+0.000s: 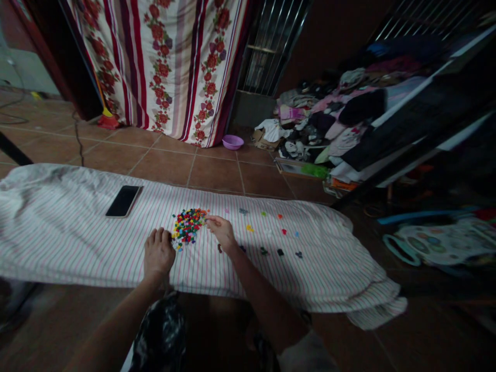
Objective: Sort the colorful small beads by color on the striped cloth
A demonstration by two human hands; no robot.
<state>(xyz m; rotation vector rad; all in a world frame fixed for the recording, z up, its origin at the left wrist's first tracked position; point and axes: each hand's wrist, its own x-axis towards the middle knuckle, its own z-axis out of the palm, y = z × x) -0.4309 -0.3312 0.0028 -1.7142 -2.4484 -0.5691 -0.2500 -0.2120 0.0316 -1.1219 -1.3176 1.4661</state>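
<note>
A heaped pile of tiny multicoloured pieces (188, 226) lies on a striped cloth (96, 248). Resting at the pile's left edge, my left hand (159, 252) has its palm down and fingers apart on the cloth. My right hand (221, 232) is at the pile's right edge, thumb and forefinger pinched together; whatever is between them is too small to name. To its right, small groups sorted by colour are spread in rows, among them yellow pieces (250, 228), red pieces (284, 232), dark green pieces (280, 252) and grey pieces (243, 211). Brown pieces (219, 248) lie just below my right hand.
A phone (124, 201) lies on the cloth left of the pile. Beyond, on the tiled floor, are a purple basin (233, 142), a broom (107, 118) by a floral curtain (163, 67), and a large heap of clothes (321, 113).
</note>
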